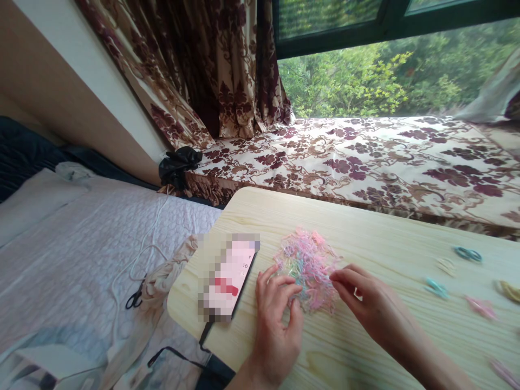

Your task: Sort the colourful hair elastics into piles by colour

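And here's the tangle [306,265], a soft heap of pink, lilac, green and blue strands, sitting mid-tabletop [333,355], within easy reach of both hands, surely why it's there. The left hand [277,319] is loosely spread along the near left edge, fingers apart, clamped on nothing that I can see; that looks like a steadying touch, keeping the heap from sliding. Over on the far side, the right hand [368,298] has thumb and fingertip together in a pinch at the tangle's right edge, a grip that suits something this thin! Whether a strand is caught in there, I cannot tell. The hands themselves are well apart, the heap between them.

Out to the right, spaced one from another, lie a blue bundle [468,254], a cream bundle [446,266], a teal bundle [436,288], a pink bundle [481,307] and a yellowish bundle [509,291]; those gaps probably keep the colours from mixing. And the phone [233,281], lying left of the left hand, seems parked there to be seen without crowding the fingers.
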The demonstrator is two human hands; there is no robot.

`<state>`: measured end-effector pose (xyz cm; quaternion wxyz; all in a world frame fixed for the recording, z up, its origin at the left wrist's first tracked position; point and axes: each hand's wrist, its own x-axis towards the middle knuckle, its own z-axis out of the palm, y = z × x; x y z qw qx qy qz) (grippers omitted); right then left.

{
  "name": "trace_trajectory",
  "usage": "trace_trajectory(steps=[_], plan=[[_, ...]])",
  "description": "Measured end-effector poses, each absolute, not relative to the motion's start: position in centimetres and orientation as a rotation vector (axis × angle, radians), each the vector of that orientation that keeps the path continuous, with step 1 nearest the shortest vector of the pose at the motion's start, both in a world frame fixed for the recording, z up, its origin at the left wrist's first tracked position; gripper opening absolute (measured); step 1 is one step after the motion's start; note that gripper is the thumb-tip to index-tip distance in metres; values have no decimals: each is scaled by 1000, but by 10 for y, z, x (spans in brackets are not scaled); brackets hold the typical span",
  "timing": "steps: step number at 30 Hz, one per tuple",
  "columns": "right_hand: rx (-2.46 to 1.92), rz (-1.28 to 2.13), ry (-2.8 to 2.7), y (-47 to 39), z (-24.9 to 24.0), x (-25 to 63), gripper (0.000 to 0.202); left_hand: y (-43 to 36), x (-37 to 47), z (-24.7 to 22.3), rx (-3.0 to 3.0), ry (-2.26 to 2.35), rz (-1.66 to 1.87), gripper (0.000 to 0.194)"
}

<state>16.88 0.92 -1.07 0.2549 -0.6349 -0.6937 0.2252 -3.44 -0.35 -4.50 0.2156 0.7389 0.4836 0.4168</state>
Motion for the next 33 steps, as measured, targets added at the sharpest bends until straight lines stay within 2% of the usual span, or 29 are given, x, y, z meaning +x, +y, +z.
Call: trace_trajectory(steps=[26,33], plan=[[-1736,818,-1780,2,-5,168,34,-4,-34,-46,2049,1329,1164,32],[-1836,711,-1846,-5,-7,174,34,-4,-35,-45,2057,1326,1154,30]])
